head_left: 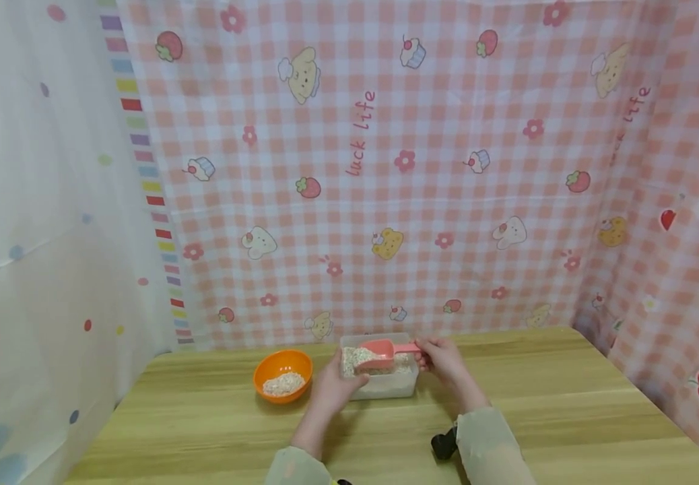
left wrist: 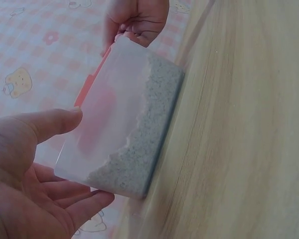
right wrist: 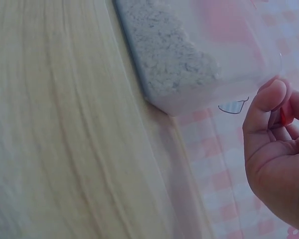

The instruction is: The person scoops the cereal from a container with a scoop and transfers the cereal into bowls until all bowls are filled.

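Note:
A clear plastic container [head_left: 386, 387] partly filled with pale, oat-like flakes [left wrist: 139, 149] stands on the wooden table. My left hand [head_left: 333, 387] holds its left end, with the thumb [left wrist: 60, 122] at the front rim and the fingers around the corner. Over the flakes lies a pink scoop [head_left: 383, 351], tilted, with flakes at its mouth. The scoop's handle sticks out past the right rim, where my right hand [head_left: 443, 360] grips it between thumb and curled fingers. In the right wrist view, the scoop's bowl shows blurred through the container wall.
An orange bowl [head_left: 264, 372] with a small heap of similar flakes stands left of the container. A black object [head_left: 444, 444] is by the right sleeve. Behind the table [head_left: 568, 404] hangs a pink checked curtain [head_left: 349, 222]; a white dotted one [head_left: 52, 202] hangs at the left.

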The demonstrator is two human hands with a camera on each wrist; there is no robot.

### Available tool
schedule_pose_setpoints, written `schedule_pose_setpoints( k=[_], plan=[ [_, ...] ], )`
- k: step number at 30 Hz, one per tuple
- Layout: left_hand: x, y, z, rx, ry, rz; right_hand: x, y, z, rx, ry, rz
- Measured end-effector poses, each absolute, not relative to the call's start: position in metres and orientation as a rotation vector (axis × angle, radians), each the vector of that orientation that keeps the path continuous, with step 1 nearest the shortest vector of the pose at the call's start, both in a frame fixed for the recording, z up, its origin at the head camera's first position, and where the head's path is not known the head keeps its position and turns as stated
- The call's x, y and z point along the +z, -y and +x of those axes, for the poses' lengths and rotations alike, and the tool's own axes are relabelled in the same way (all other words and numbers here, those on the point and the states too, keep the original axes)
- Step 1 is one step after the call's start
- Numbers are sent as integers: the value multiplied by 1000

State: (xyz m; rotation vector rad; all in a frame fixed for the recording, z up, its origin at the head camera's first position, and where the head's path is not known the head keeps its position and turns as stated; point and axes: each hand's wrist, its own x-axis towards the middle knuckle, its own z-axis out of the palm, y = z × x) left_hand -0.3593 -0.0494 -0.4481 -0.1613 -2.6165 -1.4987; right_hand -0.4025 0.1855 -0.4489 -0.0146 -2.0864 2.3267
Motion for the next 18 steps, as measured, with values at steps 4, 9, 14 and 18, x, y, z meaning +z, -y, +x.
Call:
schedule_pose_setpoints(
  k=[4, 9, 14, 18],
  plan=[
    [-450, 51, -359, -1481, 2620, -154, -450, -185, -401, 2345, 2076, 33],
    [-452, 52, -359, -1497, 2610, -165, -452, -185, -399, 2343, 2064, 24],
    [-453, 51, -360, -1528, 2615, -169, -453, -188, -398, 2333, 2080, -25],
    [-450, 51, -361, -1552, 2605, -187, -452, -190, -398, 2344, 2065, -16]
  ],
)
